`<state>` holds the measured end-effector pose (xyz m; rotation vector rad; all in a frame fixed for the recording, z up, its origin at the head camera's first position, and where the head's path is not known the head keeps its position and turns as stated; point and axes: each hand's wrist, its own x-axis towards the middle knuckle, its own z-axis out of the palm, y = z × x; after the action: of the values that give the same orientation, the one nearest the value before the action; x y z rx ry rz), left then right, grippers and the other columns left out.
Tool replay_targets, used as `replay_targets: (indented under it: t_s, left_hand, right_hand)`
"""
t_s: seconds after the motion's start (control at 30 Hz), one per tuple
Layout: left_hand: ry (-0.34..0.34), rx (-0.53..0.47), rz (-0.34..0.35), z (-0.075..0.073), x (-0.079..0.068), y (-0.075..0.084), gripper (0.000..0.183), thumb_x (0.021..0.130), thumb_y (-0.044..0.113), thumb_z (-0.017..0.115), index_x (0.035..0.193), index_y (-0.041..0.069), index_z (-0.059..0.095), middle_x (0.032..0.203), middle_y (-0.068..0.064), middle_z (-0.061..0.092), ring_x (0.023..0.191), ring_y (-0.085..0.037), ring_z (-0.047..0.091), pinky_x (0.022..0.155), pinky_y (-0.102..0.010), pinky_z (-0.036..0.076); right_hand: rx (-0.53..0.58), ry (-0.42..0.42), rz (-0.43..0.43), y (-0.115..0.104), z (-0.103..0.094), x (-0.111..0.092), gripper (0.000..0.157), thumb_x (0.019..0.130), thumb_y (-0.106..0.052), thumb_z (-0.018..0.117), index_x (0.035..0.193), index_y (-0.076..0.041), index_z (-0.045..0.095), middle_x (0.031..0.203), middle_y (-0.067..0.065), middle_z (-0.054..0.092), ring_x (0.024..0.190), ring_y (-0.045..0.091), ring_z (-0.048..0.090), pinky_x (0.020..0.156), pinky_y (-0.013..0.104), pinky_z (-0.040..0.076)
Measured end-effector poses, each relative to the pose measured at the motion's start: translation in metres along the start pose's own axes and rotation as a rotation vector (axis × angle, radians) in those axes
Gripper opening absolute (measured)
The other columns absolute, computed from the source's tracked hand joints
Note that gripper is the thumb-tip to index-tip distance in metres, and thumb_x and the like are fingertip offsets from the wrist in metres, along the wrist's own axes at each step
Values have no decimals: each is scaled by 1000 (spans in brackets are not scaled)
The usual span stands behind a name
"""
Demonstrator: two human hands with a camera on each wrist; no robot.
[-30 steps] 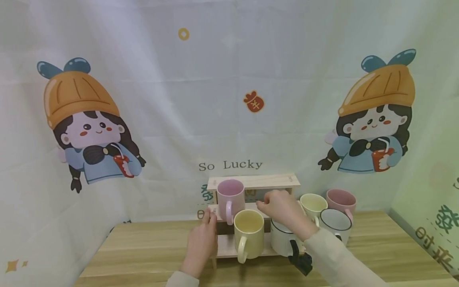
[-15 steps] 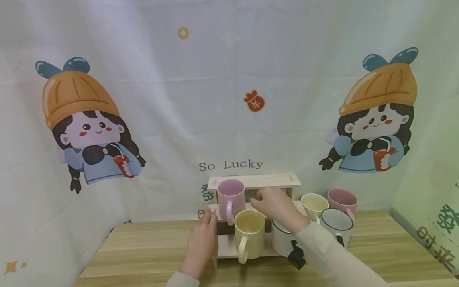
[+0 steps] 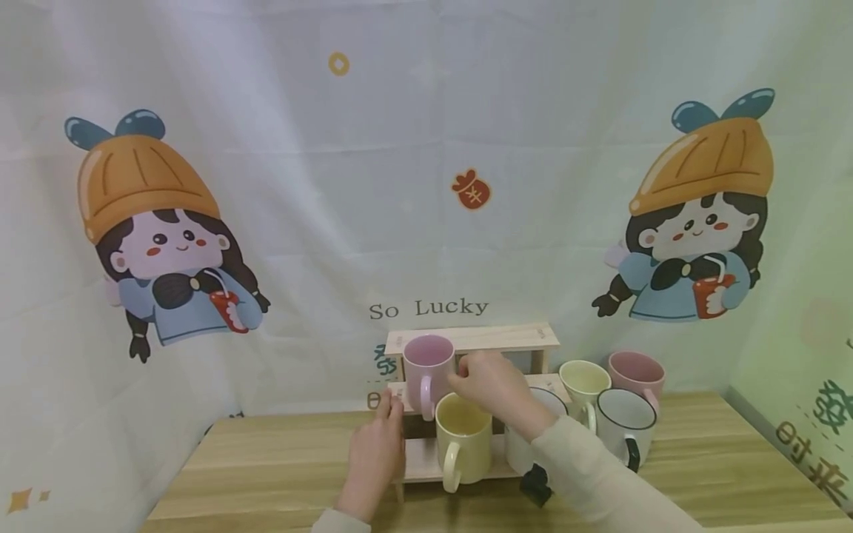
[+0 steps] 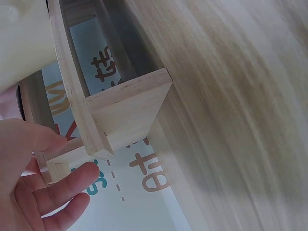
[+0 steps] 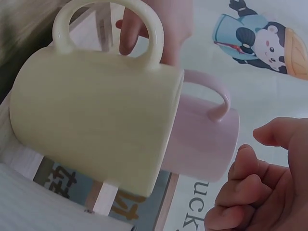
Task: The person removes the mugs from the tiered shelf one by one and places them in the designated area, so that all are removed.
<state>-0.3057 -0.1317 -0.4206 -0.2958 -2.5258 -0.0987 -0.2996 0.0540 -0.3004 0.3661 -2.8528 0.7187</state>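
Observation:
A small stepped wooden rack (image 3: 476, 338) stands on the table. My left hand (image 3: 375, 451) grips its left end; in the left wrist view the thumb and fingers (image 4: 79, 180) lie round the end of a shelf. A lilac-pink mug (image 3: 426, 364) sits upright on the middle shelf, handle to the front. On the lowest shelf stand a yellow mug (image 3: 464, 451) and a white mug (image 3: 520, 448), the latter partly hidden by my right arm. My right hand (image 3: 496, 385) is just right of the pink mug, fingers bent, thumb apart, the index finger close to the mug's rim in the right wrist view.
Right of the rack, a small pale-yellow cup (image 3: 583, 379), a darker pink mug (image 3: 638, 372) and a white, dark-rimmed mug (image 3: 623, 422) stand close together on the wooden table (image 3: 260, 474). A printed cloth (image 3: 320, 222) hangs behind.
My right hand has moved left across the rack, from above the white mug to beside the pink mug. The left hand and the mugs have stayed in place.

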Motion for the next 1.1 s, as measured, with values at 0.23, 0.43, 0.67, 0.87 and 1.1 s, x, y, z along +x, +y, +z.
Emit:
replay_targets:
  t_s: [0.23, 0.43, 0.67, 0.87, 1.1]
  left_hand:
    - [-24, -13, -6, 2, -1, -2, 50, 74, 9, 72, 120, 2, 56, 131, -19, 57, 43, -16, 44, 39, -28, 39]
    - [16, -10, 2, 3, -3, -1, 46, 73, 9, 72, 116, 2, 58, 128, -18, 59, 40, -15, 40, 37, -27, 37]
    - [27, -9, 10, 4, -3, -2, 47, 71, 10, 74, 114, 3, 58, 128, -17, 60, 40, -16, 41, 37, -29, 38]
    - [34, 0, 14, 5, -3, -2, 49, 69, 11, 76, 114, 3, 58, 128, -17, 60, 40, -15, 42, 37, -28, 38]
    - [20, -14, 10, 3, -1, -2, 50, 71, 11, 74, 117, 2, 56, 130, -17, 58, 41, -16, 42, 38, -28, 38]
  right_hand:
    - [10, -23, -40, -9, 16, 3, 42, 91, -39, 57, 57, -15, 48, 50, -4, 40, 49, 11, 40, 46, 24, 31]
    - [35, 12, -66, -15, 32, 4, 42, 90, -45, 57, 63, -13, 54, 53, -2, 49, 50, 13, 47, 43, 25, 36]
    - [52, 69, -51, -20, 45, 4, 53, 89, -52, 57, 53, -14, 49, 45, -4, 46, 40, 10, 43, 37, 23, 33]
    - [93, 127, -43, -23, 49, 5, 50, 90, -44, 59, 52, -14, 46, 44, -5, 44, 39, 7, 39, 36, 20, 29]
    - [206, 122, -2, -26, 52, 8, 40, 91, -30, 56, 55, -12, 53, 47, -4, 52, 40, 9, 44, 38, 21, 33]
